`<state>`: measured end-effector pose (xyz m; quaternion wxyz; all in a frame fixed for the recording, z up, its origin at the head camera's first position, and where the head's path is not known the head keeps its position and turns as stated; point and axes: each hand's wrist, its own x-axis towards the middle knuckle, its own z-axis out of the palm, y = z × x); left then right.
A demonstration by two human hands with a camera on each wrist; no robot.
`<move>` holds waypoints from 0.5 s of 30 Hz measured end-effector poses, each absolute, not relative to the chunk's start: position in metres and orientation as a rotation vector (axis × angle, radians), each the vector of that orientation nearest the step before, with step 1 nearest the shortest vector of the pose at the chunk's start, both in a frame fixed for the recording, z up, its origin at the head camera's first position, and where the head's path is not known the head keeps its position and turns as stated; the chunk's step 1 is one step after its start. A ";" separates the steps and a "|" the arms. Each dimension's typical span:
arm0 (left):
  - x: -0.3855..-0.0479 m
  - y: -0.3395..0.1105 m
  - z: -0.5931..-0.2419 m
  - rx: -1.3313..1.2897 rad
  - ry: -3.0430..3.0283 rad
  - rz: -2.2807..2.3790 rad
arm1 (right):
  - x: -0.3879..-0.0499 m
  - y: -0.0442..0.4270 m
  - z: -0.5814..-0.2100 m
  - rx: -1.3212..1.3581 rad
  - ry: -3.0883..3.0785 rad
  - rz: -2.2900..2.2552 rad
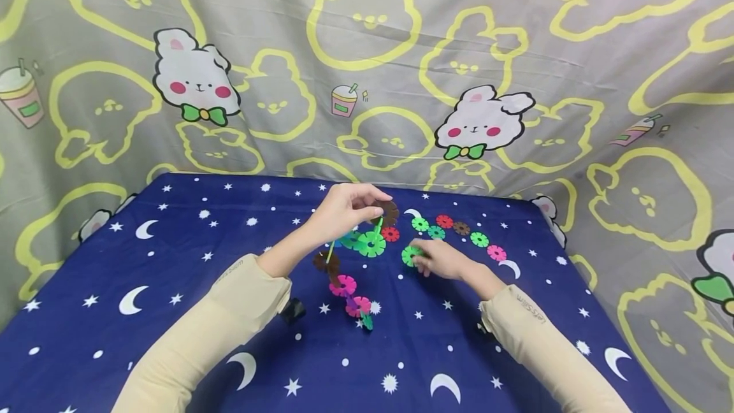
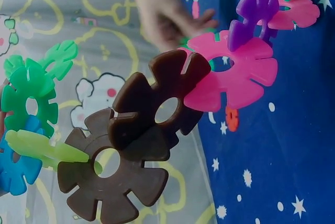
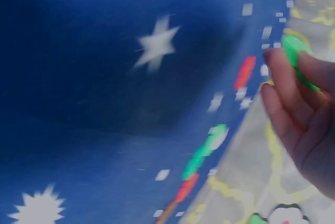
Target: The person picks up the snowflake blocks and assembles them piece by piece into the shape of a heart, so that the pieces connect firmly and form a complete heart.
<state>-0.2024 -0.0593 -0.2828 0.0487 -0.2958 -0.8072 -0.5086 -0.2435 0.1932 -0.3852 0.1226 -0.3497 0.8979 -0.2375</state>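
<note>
My left hand (image 1: 350, 206) pinches a brown snowflake disc (image 1: 387, 213) at the upper end of a linked chain of notched plastic discs, held above the table. Green discs (image 1: 372, 244) hang below the fingers. In the left wrist view the chain runs through a blue disc (image 2: 21, 166), a yellow-green disc (image 2: 42, 148), two brown discs, a pink disc (image 2: 235, 75) and a purple disc (image 2: 251, 17). Lower right of the left hand, my right hand (image 1: 438, 258) pinches a single green disc (image 1: 410, 255) between thumb and fingers, apart from the chain.
Loose discs lie on the blue star-patterned cloth (image 1: 189, 343) beyond the right hand: a green disc (image 1: 420, 224), a red disc (image 1: 444, 221), a brown disc (image 1: 461, 228), a pink disc (image 1: 496, 253) and others. A black object (image 1: 294, 310) sits by the left sleeve. A patterned curtain (image 1: 275, 164) hangs behind.
</note>
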 end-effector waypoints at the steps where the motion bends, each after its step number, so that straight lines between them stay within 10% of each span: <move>1: -0.203 -0.059 -0.283 -0.897 -2.460 -1.547 | -0.240 0.192 -0.379 -1.057 2.642 -0.754; 15: -0.200 -0.053 -0.282 -0.773 -2.404 -1.502 | -0.201 0.168 -0.321 -1.497 2.967 -1.422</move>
